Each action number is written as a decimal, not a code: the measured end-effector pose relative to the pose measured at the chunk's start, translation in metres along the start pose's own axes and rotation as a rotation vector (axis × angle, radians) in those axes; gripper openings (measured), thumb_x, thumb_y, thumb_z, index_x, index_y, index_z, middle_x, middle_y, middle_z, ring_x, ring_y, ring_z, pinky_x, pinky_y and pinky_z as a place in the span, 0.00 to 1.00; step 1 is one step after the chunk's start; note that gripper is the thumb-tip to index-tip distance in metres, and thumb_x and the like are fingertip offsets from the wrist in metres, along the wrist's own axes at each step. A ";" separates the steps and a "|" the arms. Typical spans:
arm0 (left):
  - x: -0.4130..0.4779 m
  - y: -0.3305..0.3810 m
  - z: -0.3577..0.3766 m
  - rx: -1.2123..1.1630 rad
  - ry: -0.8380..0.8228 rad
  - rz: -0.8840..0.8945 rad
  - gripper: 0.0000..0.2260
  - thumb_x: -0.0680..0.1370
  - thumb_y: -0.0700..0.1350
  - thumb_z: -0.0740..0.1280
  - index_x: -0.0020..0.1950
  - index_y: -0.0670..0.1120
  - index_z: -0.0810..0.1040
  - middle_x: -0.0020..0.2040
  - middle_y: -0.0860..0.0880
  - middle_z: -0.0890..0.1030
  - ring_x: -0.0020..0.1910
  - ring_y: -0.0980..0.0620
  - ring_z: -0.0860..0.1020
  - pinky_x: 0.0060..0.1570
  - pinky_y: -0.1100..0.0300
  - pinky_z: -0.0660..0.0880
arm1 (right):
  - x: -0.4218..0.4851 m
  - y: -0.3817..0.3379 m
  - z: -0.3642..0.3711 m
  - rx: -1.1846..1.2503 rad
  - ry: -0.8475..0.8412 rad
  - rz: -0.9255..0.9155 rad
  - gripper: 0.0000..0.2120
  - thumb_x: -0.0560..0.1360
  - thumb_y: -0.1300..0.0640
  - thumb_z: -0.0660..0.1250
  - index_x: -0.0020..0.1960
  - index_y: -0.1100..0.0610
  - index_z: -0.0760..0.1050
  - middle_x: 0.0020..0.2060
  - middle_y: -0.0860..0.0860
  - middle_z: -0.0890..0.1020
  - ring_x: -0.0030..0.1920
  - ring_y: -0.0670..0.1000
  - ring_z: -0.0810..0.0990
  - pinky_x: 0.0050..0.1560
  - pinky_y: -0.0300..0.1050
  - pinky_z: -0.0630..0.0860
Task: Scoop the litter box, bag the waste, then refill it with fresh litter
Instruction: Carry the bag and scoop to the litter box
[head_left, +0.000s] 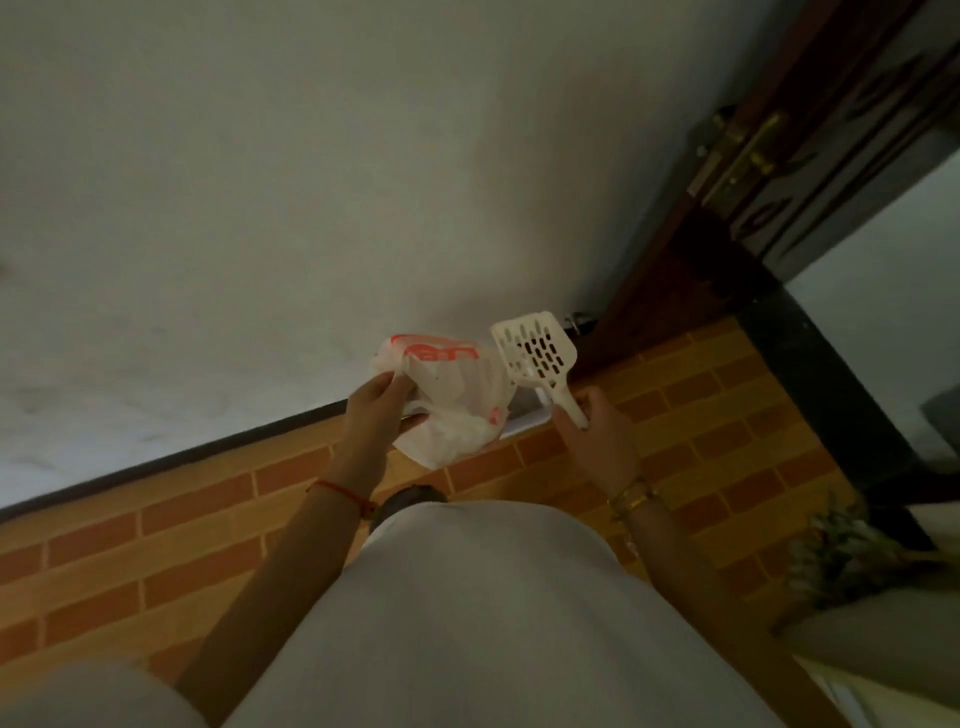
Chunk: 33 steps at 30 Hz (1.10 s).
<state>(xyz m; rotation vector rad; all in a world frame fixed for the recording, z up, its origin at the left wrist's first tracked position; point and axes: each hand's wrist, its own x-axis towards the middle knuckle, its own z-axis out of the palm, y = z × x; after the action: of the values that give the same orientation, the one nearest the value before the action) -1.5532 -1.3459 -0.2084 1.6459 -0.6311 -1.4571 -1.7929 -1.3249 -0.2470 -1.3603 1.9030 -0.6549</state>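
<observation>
My left hand (375, 410) grips the gathered top of a white plastic bag (452, 400) with red print, held up in front of me. My right hand (597, 426) grips the handle of a white slotted litter scoop (535, 351), whose blade points up and away. Just below and behind the bag and scoop, a small part of a white box edge (527, 415) shows against the wall; most of it is hidden by the bag.
A pale wall (311, 182) fills the upper view and meets the orange brick-patterned floor (182, 525) at a dark skirting line. A dark wooden door (810, 156) with brass hardware stands at the right. A plant (841, 556) sits at the lower right.
</observation>
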 end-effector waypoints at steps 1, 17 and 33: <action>-0.002 -0.001 0.004 -0.013 0.012 0.006 0.05 0.82 0.42 0.63 0.52 0.46 0.78 0.56 0.42 0.80 0.56 0.43 0.79 0.54 0.52 0.79 | 0.007 0.000 -0.003 -0.011 -0.013 -0.023 0.13 0.76 0.50 0.67 0.53 0.58 0.72 0.41 0.51 0.79 0.40 0.51 0.78 0.36 0.44 0.74; 0.013 0.007 0.012 -0.148 0.144 0.017 0.07 0.81 0.39 0.62 0.49 0.45 0.80 0.58 0.38 0.79 0.60 0.40 0.78 0.58 0.49 0.79 | 0.068 -0.017 0.012 0.008 -0.125 -0.131 0.09 0.76 0.52 0.67 0.52 0.55 0.72 0.46 0.54 0.81 0.41 0.50 0.78 0.31 0.35 0.69; 0.041 -0.003 0.023 -0.214 0.324 0.083 0.10 0.81 0.40 0.61 0.56 0.40 0.80 0.56 0.40 0.82 0.56 0.44 0.80 0.51 0.55 0.80 | 0.129 -0.016 0.008 -0.049 -0.298 -0.193 0.11 0.77 0.53 0.67 0.54 0.59 0.73 0.43 0.52 0.78 0.40 0.50 0.77 0.32 0.33 0.66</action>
<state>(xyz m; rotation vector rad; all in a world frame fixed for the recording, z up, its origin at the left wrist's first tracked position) -1.5673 -1.3831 -0.2326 1.6185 -0.3449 -1.1234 -1.8042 -1.4526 -0.2723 -1.5902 1.5744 -0.4686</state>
